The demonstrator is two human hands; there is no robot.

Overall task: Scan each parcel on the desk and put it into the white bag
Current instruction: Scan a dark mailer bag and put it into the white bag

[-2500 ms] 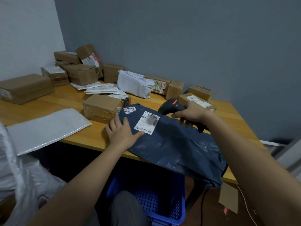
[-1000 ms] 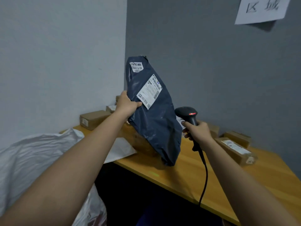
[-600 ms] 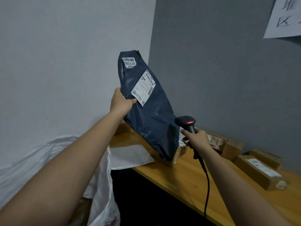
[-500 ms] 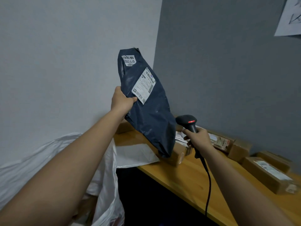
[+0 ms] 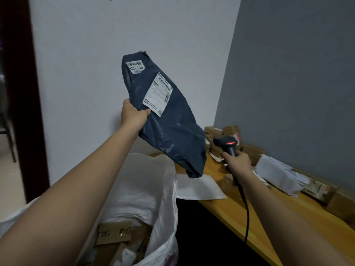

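Dark parcel (image 5: 165, 120) up in the air, over the white bag (image 5: 153, 189).

Left hand (image 5: 133, 117) pinches its edge by the label, right hand (image 5: 237, 164) wrapped round the scanner (image 5: 227, 144) above the bench (image 5: 249, 214). Soft poly mailer, prob. light, slick, sags; grip mid-edge w/ thumb on top, lower end first into bag.

The dark blue parcel (image 5: 169, 120), which lay flat on the table (image 5: 240, 214) under the left hand (image 5: 134, 116), is now lifted off it in that hand's grip, above the open white bag (image 5: 153, 191). The scanner (image 5: 227, 144) in the right hand (image 5: 238, 164) no longer points at the label and seems drawn back lower over the table.
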